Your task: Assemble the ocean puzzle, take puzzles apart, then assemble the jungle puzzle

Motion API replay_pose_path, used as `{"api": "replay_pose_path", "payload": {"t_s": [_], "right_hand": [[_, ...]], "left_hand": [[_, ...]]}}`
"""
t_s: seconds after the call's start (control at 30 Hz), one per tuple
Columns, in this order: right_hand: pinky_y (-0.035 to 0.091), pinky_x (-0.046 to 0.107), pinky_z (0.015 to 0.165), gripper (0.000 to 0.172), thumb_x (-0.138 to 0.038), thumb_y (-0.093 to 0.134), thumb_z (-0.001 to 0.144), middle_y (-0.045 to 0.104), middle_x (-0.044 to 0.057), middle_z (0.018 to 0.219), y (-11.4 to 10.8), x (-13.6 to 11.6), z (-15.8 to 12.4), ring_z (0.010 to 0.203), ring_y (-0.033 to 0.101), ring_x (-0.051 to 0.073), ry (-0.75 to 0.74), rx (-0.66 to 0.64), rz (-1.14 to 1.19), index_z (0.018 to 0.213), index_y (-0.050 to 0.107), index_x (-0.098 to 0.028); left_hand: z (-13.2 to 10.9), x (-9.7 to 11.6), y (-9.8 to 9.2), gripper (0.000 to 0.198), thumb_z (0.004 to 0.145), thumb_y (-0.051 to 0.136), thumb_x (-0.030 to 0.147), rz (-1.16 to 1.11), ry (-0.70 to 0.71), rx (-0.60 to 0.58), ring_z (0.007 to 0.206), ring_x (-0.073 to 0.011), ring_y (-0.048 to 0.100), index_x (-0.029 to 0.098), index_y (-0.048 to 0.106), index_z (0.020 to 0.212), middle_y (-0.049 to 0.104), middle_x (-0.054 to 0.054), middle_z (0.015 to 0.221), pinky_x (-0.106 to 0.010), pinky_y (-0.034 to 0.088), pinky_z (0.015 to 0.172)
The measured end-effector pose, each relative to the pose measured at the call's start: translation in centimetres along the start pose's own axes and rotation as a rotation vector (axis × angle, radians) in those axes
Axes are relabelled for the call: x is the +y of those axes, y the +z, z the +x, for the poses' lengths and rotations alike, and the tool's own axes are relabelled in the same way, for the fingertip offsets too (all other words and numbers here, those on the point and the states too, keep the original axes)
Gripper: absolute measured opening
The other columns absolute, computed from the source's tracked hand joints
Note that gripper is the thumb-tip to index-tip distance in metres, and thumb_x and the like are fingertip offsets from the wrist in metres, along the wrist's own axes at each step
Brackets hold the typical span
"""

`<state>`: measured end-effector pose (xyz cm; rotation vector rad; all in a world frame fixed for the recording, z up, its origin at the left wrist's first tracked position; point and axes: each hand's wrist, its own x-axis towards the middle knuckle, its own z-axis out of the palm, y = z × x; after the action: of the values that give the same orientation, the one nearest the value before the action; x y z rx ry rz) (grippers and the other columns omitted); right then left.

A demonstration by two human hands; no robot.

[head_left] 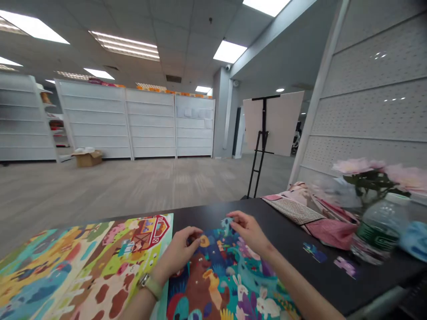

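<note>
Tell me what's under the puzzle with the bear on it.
The bear puzzle lies on the black table, which shows beyond its far and right edges. Anything else directly beneath is covered, so I can't tell.

The right hand [249, 230] pinches a blue puzzle piece [226, 222] at the upper edge of the forest puzzle [216, 271]; the left hand [179, 250], loosely curved, rests at the same puzzle's upper left corner; a farm picture [115, 271] lies just left, on the dark worktop [287, 227]. At right, loose pieces [346, 267] lie apart; beside and beyond them are a bottle [380, 229], a pink pouch [338, 230] and flowers [355, 166]; an easel [264, 113] and white shelving [151, 120] stand behind.
</note>
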<state>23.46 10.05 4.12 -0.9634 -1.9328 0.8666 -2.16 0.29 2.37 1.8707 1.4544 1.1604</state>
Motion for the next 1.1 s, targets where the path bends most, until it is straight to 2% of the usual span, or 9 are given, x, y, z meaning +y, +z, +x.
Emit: {"api": "replay_pose_path", "payload": {"t_s": [0.1, 0.2, 0.33, 0.5, 0.7, 0.83, 0.9, 1.0, 1.1], "right_hand": [[0.036, 0.027, 0.054, 0.028, -0.041, 0.063, 0.078, 0.049, -0.008, 0.054, -5.7, 2.7, -1.9, 0.052, 0.047, 0.014, 0.075, 0.067, -0.113, 0.093, 0.069, -0.018], [0.040, 0.029, 0.056, 0.032, -0.044, 0.061, 0.078, 0.053, -0.006, 0.053, -8.1, 5.0, -3.3, 0.052, 0.051, 0.016, 0.118, 0.059, -0.199, 0.092, 0.070, -0.017], [0.045, 0.031, 0.063, 0.033, -0.042, 0.061, 0.078, 0.062, -0.002, 0.061, -7.3, 6.2, -3.7, 0.062, 0.059, 0.020, 0.141, 0.037, -0.298, 0.096, 0.074, -0.017], [0.047, 0.039, 0.082, 0.027, -0.038, 0.064, 0.076, 0.072, 0.006, 0.084, -7.0, 5.8, -3.8, 0.089, 0.063, 0.028, 0.121, 0.064, -0.410, 0.091, 0.078, -0.020], [0.046, 0.041, 0.089, 0.032, -0.040, 0.056, 0.083, 0.073, 0.007, 0.090, -7.1, 5.6, -4.3, 0.092, 0.062, 0.028, 0.111, 0.049, -0.428, 0.098, 0.077, -0.021], [0.045, 0.041, 0.092, 0.029, -0.037, 0.067, 0.073, 0.071, 0.008, 0.094, -7.2, 5.7, -4.4, 0.097, 0.061, 0.029, 0.133, 0.067, -0.376, 0.095, 0.077, -0.021], [0.046, 0.039, 0.089, 0.027, -0.036, 0.071, 0.066, 0.071, 0.006, 0.091, -7.5, 5.6, -4.2, 0.094, 0.061, 0.028, 0.156, 0.081, -0.314, 0.089, 0.074, -0.022], [0.048, 0.034, 0.070, 0.029, -0.045, 0.070, 0.065, 0.065, 0.000, 0.072, -7.4, 4.8, -3.4, 0.072, 0.061, 0.022, 0.196, 0.095, -0.175, 0.083, 0.065, -0.022], [0.041, 0.028, 0.055, 0.038, -0.058, 0.065, 0.069, 0.057, -0.004, 0.059, -4.9, 2.9, -2.0, 0.055, 0.055, 0.016, 0.202, 0.057, -0.026, 0.081, 0.056, -0.023]], "left_hand": [[-0.2, 0.1, 0.5, 0.025, 0.089, 0.055, 0.029, 0.070, 0.019, -0.015, 0.092, -0.0223, 0.065, 0.022, 0.073, 0.105, 0.073, -0.005, 0.099, -0.031, 0.049, 0.083], [-0.3, 0.0, 0.8, 0.024, 0.087, 0.055, 0.026, 0.120, 0.023, -0.026, 0.092, -0.0226, 0.065, 0.022, 0.072, 0.103, 0.072, -0.005, 0.097, -0.031, 0.049, 0.083], [-0.3, -0.1, 0.9, 0.025, 0.088, 0.052, 0.024, 0.155, 0.031, -0.046, 0.095, -0.0224, 0.066, 0.023, 0.070, 0.104, 0.072, -0.005, 0.100, -0.032, 0.049, 0.087], [-0.4, 0.0, 0.9, 0.024, 0.088, 0.051, 0.023, 0.172, 0.052, -0.070, 0.094, -0.0222, 0.066, 0.022, 0.070, 0.102, 0.071, -0.005, 0.099, -0.032, 0.049, 0.087], [-0.5, -0.2, 1.0, 0.024, 0.085, 0.053, 0.023, 0.134, 0.060, -0.057, 0.095, -0.0229, 0.066, 0.022, 0.071, 0.101, 0.071, -0.005, 0.100, -0.033, 0.049, 0.088], [-0.1, -0.7, 0.6, 0.025, 0.087, 0.053, 0.030, 0.075, 0.029, -0.016, 0.091, -0.0233, 0.067, 0.021, 0.071, 0.103, 0.073, -0.005, 0.097, -0.033, 0.051, 0.084], [0.4, -1.3, 0.0, 0.028, 0.088, 0.052, 0.032, 0.045, 0.005, 0.042, 0.094, -0.0240, 0.068, 0.020, 0.071, 0.105, 0.074, -0.007, 0.101, -0.034, 0.052, 0.085], [1.0, -2.5, -1.3, 0.030, 0.085, 0.052, 0.032, 0.017, -0.028, 0.158, 0.096, -0.0243, 0.069, 0.018, 0.070, 0.105, 0.075, -0.008, 0.102, -0.035, 0.052, 0.088], [1.5, -3.6, -2.6, 0.027, 0.084, 0.051, 0.028, 0.012, -0.066, 0.275, 0.092, -0.0243, 0.071, 0.017, 0.070, 0.100, 0.076, -0.008, 0.097, -0.036, 0.054, 0.086]]}}
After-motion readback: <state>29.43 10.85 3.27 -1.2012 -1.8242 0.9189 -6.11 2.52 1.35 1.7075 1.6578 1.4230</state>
